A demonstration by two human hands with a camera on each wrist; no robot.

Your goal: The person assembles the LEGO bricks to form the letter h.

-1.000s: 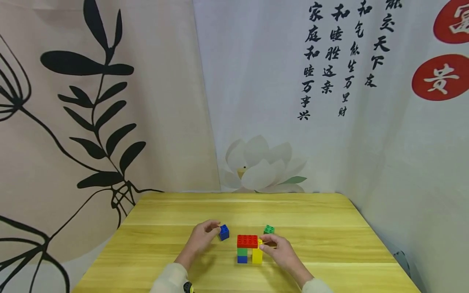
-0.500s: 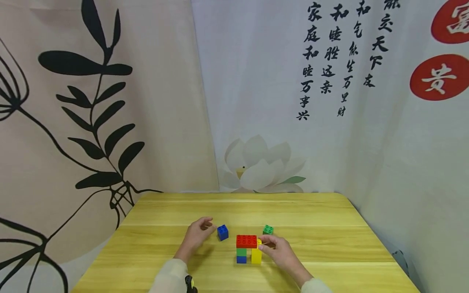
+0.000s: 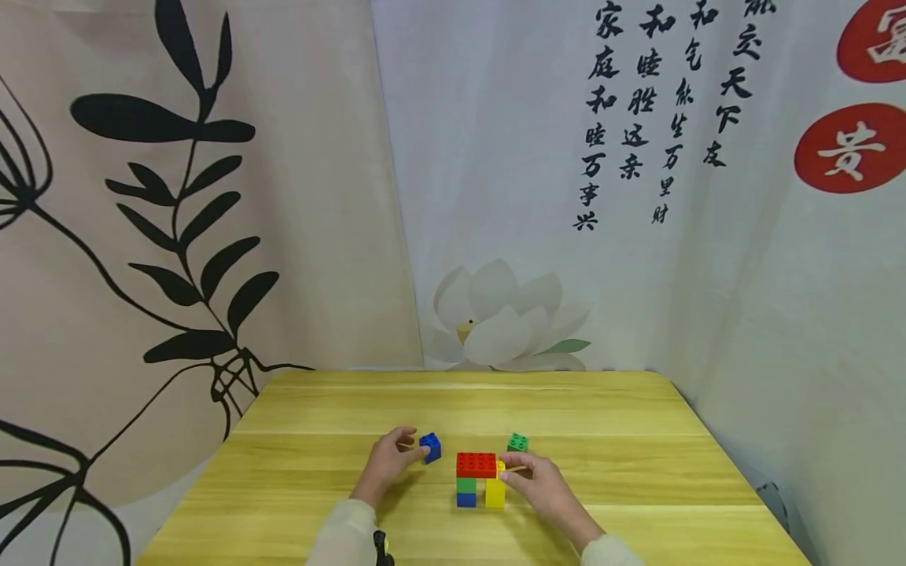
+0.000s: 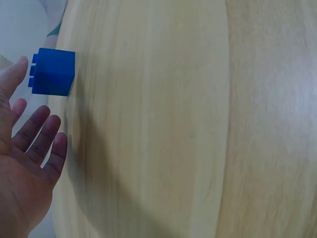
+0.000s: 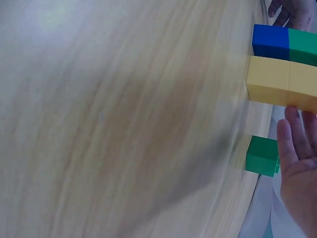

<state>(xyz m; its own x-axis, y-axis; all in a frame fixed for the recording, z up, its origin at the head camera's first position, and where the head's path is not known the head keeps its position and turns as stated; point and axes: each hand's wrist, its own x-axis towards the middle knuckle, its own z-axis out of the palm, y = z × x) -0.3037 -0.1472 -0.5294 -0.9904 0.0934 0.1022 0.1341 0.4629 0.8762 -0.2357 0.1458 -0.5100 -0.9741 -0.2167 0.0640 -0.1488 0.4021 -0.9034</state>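
A blue brick (image 3: 430,448) stands alone on the table, studs up. My left hand (image 3: 392,460) is beside it, fingers loosely spread; in the left wrist view the thumb (image 4: 14,75) is close to the studs of the blue brick (image 4: 55,72), with a gap between. Nearby stands a small arch: a red brick (image 3: 476,464) bridges a green-over-blue column (image 3: 466,493) and a yellow column (image 3: 495,494). My right hand (image 3: 543,486) pinches the upper end of the yellow column between thumb and index finger. In the right wrist view, other fingertips reach the yellow bricks (image 5: 270,80).
A loose green brick (image 3: 518,442) stands behind the arch, close to my right hand. The wooden table (image 3: 637,440) ends at a back edge against a printed curtain (image 3: 340,196).
My left hand draws back a little from the blue brick, then returns until its thumb overlaps the brick in the head view. My right hand stays at the yellow column.
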